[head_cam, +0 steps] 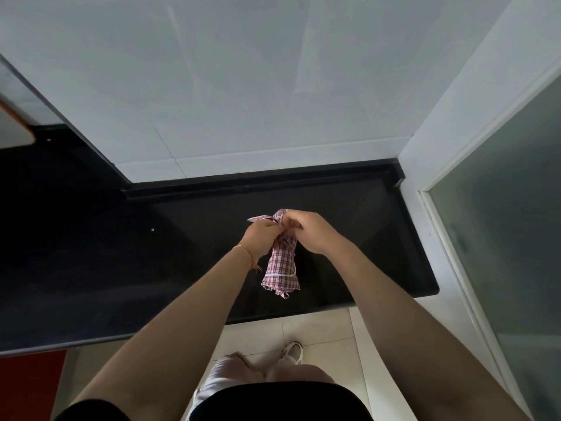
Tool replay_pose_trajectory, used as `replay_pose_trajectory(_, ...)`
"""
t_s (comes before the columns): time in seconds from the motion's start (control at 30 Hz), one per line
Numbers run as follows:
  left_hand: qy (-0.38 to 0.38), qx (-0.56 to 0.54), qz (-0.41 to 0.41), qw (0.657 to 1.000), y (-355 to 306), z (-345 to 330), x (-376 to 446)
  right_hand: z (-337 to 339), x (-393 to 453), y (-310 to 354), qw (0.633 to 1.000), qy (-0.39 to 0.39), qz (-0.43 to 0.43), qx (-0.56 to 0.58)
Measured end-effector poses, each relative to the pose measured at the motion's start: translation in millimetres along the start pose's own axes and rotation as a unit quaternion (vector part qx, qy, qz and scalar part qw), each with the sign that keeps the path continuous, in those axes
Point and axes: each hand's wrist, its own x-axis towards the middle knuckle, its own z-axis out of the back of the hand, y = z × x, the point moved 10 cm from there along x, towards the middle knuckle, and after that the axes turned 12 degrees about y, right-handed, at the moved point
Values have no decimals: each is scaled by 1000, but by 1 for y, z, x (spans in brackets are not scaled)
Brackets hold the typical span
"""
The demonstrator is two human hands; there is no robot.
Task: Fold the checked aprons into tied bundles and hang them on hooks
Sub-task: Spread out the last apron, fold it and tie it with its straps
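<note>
A red-and-white checked apron (281, 268) is rolled into a narrow bundle and hangs above the black countertop (379, 238). My left hand (262, 240) pinches the bundle's upper part from the left, with a strip of checked cloth sticking out over its knuckles. My right hand (309, 230) grips the top of the bundle from the right, fingers curled around the fabric. Both hands meet at the bundle's neck, and the lower end hangs free with a white trim line across it. No hooks are in view.
The black countertop runs left into a corner under a pale wall (243, 86). A frosted glass door (516, 238) in a white frame stands at the right. Pale floor tiles (318, 329) and my shoe (292, 351) lie below the counter's front edge.
</note>
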Motion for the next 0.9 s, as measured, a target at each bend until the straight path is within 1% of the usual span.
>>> replay_pose_trajectory(0.2, -14, -42, -6, 999, 9, 3, 0, -6, -4, -25, 990, -11, -44, 132)
replay_pose_trajectory(0.3, -22, -29, -9, 999, 8, 5, 0, -8, -6, -32, 985, -19, -74, 157)
replay_pose_trajectory(0.4, -37, -31, -19, 999, 4, 8, 0, -1, -8, -24, 984, -51, -55, 161)
replay_pose_trajectory(0.53, -65, -34, -38, 997, -1, 10, 2, -2, -7, -5, 994, -59, -28, 88)
replay_pose_trajectory(0.67, -98, -22, -37, 994, -2, 18, 1, -1, -8, 1, 993, -108, -29, 43)
replay_pose_trajectory(0.73, -83, 28, -39, 995, -8, 19, 2, -1, -11, 4, 992, -124, -34, 17)
replay_pose_trajectory(0.8, -56, 80, -40, 994, -13, 15, 2, 0, -10, 7, 992, -121, -43, -10)
replay_pose_trajectory(0.83, -43, 109, -43, 992, -16, 11, 0, -1, -6, 8, 993, -107, -52, -16)
replay_pose_trajectory(0.9, -27, 185, -45, 981, -20, 3, -2, -7, 1, 6, 994, -53, -88, -42)
